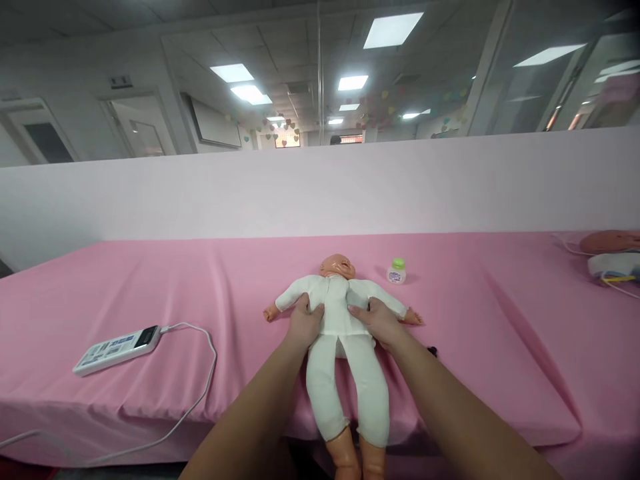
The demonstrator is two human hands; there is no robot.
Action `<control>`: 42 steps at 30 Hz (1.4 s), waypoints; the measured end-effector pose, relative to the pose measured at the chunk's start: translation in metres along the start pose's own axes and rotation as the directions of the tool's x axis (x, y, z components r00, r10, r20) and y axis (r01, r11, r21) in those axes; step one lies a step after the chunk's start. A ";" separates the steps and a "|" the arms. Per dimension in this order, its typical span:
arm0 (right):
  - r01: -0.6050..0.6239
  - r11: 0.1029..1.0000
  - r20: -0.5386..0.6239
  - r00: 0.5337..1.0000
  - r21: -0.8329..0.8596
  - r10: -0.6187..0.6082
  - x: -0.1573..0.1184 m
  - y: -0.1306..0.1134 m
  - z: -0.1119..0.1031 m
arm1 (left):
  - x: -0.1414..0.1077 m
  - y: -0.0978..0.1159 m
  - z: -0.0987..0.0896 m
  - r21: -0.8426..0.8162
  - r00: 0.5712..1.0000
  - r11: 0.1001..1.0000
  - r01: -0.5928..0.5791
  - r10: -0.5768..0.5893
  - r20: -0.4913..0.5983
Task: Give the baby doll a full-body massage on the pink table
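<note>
A baby doll (pixel 334 313) with a white cloth body lies on its back in front of me, head away and bare feet past the table's near edge. My left hand (pixel 306 321) is closed on the left side of its torso, thumb on top and fingers hidden beneath. On the opposite side my right hand (pixel 379 321) grips the torso in the same way, thumb near the middle. The doll's arms are spread out to both sides. Beyond my right hand stands a small clear bottle (pixel 397 272) with a green cap.
A pink cloth (pixel 250 267) covers the table. At left lies a white handheld device (pixel 117 351) with a white cable (pixel 213 360) running over the front edge. Another doll (pixel 613 243) is partly visible at far right. A small black object (pixel 433 351) sits beside my right forearm.
</note>
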State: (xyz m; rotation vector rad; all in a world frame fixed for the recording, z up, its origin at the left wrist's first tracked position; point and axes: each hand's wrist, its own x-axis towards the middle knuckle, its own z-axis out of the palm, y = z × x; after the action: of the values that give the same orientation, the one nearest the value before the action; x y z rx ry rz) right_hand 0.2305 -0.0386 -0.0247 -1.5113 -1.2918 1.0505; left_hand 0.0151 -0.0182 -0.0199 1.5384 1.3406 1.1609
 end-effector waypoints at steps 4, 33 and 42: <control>0.061 0.976 -0.040 0.997 -0.208 -0.070 -0.003 -0.005 -0.007 | 0.004 -0.005 -0.003 0.144 0.998 0.988 0.062 -0.059 -0.026; 0.043 0.468 -0.052 0.981 -0.883 -0.188 -0.101 0.037 -0.126 | 0.004 0.004 -0.007 0.171 0.995 0.980 0.098 -0.091 -0.046; 0.014 0.555 -0.114 0.974 -0.832 -0.196 -0.089 0.049 -0.132 | 0.004 0.006 -0.005 0.166 0.980 0.966 0.198 -0.194 -0.038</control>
State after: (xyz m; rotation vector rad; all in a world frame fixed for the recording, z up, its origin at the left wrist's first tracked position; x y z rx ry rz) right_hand 0.3598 -0.1432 -0.0299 -2.1110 -1.8347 0.1192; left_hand 0.0118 -0.0152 -0.0120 1.4742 1.6011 0.9630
